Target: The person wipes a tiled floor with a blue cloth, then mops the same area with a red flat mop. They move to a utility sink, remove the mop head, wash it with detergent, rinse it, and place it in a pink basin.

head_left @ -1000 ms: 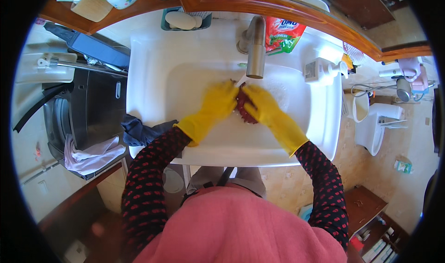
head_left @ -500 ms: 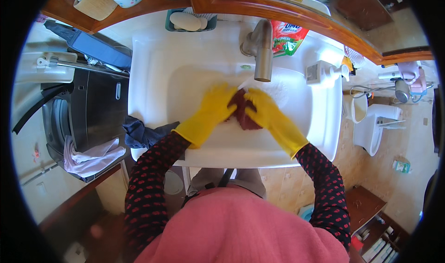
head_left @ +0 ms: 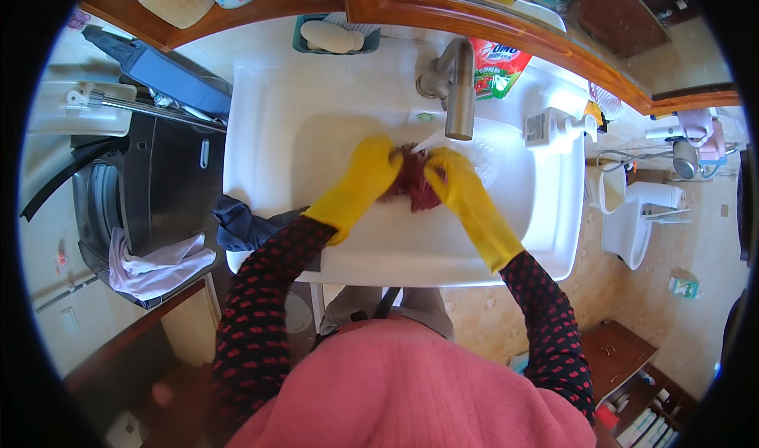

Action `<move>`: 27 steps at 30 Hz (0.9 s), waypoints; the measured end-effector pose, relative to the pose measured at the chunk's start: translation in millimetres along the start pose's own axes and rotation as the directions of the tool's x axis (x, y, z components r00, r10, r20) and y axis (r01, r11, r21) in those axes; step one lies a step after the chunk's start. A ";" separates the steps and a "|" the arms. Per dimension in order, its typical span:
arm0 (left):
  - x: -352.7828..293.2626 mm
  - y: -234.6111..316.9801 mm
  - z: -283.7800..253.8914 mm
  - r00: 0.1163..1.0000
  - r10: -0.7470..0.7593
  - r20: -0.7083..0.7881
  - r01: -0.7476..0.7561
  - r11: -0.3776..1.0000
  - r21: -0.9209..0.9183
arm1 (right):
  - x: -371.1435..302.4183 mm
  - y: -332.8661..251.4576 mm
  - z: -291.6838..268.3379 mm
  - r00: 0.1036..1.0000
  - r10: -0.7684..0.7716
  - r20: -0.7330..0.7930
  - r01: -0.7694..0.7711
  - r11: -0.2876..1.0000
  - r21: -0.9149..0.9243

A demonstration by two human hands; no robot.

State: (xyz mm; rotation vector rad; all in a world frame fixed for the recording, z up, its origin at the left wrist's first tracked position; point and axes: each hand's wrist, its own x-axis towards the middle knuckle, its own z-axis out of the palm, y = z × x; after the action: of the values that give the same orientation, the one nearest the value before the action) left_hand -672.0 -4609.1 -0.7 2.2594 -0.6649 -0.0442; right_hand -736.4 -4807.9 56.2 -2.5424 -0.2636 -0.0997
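Both my hands wear yellow rubber gloves and work over the basin of a white sink (head_left: 269,84). Between them hangs a dark red cloth (head_left: 417,181), bunched at its upper edge. My left hand (head_left: 370,167) has its fingers closed on the cloth's left side. On the other side, my right hand (head_left: 452,178) pinches the cloth's upper right part. A thin stream of water (head_left: 428,142) runs from the metal faucet (head_left: 460,92) onto the cloth, close to my right fingers. The folds hide some of my fingertips.
A dark blue cloth (head_left: 247,225) drapes over the sink's left front rim. Along the back stand a soap dish (head_left: 368,43) and a red detergent pouch (head_left: 500,67); a white pump bottle (head_left: 553,128) is on the right. A wooden-framed mirror cabinet (head_left: 371,1) overhangs the back edge.
The cloth has been lifted and gathered closer under the faucet, its shape now more crumpled. Both hands have shifted slightly and still grip it. The view has moved a little.
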 end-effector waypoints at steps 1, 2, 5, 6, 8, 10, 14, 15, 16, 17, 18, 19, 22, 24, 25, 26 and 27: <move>-15.4 3.2 0.5 0.974 0.218 -0.063 -0.204 0.963 0.174 | -12.3 -6.8 4.6 0.994 -0.103 -0.046 0.097 0.988 -0.123; -28.0 6.0 6.9 0.967 0.255 0.017 -0.249 0.924 0.289 | -16.3 -6.2 12.1 0.990 -0.133 -0.047 0.124 0.979 -0.165; -31.2 -0.4 40.3 0.965 0.229 0.131 -0.264 0.843 0.469 | -17.6 12.9 46.6 0.997 -0.073 0.040 0.078 0.984 -0.163; -17.8 -5.3 52.1 0.978 0.077 0.193 -0.156 0.885 0.438 | -13.0 26.7 51.0 0.984 0.079 0.159 -0.061 0.991 -0.119; 11.8 -12.9 63.2 0.961 -0.079 0.263 -0.031 0.921 0.389 | 5.4 47.3 54.0 0.824 0.380 0.420 -0.421 0.907 0.005; 34.9 -15.8 57.1 0.972 -0.064 0.225 -0.014 0.944 0.330 | 16.5 50.2 44.1 0.844 0.399 0.358 -0.436 0.900 0.026; 33.7 -7.0 14.0 0.871 -0.438 0.225 0.477 0.641 -0.601 | 24.8 24.5 7.5 0.991 0.056 -0.122 -0.069 0.993 -0.100; 25.8 -3.3 6.0 0.906 -0.397 0.150 0.407 0.713 -0.571 | 19.6 17.1 2.8 0.997 0.069 -0.020 -0.070 0.996 -0.047; 11.4 1.1 2.3 0.975 -0.223 0.008 0.213 0.920 -0.329 | 7.0 10.2 1.2 0.993 0.081 0.087 -0.083 0.997 0.009; -1.0 4.1 2.9 0.998 -0.049 -0.028 0.048 0.998 -0.027 | -4.9 7.4 2.7 0.972 0.128 0.195 -0.138 0.990 0.037; -18.4 10.1 10.1 0.973 0.204 -0.108 -0.181 0.964 0.192 | -10.9 7.2 12.5 0.998 -0.004 0.069 0.004 1.000 -0.002; -29.5 12.3 20.8 0.964 0.257 -0.065 -0.225 0.924 0.308 | -17.7 7.7 27.5 0.994 -0.104 -0.045 0.100 0.992 -0.081; -27.9 5.6 62.7 0.994 0.078 0.081 -0.105 0.900 0.424 | -3.9 39.8 61.7 0.997 -0.026 -0.074 0.021 0.997 -0.073; 5.1 -10.4 78.9 0.943 -0.143 0.302 0.014 0.920 0.391 | 18.8 58.9 69.5 0.950 0.284 0.130 -0.249 0.939 -0.236; 19.2 -14.9 79.6 0.903 -0.225 0.366 0.073 0.921 0.384 | 31.4 63.4 67.5 0.896 0.368 0.249 -0.280 0.903 -0.325; 25.7 -15.6 75.6 0.902 -0.238 0.360 0.123 0.941 0.315 | 38.0 63.4 59.0 0.885 0.356 0.301 -0.259 0.912 -0.317; 33.6 -15.3 66.9 0.939 -0.210 0.271 0.146 0.960 0.237 | 37.5 55.7 50.1 0.901 0.372 0.221 -0.325 0.919 -0.221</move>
State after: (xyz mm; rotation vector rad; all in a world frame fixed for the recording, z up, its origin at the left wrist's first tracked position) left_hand -651.5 -4661.1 -52.8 2.5447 -0.6385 -0.4258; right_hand -687.4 -4819.3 -10.8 -2.7372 0.1156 0.3679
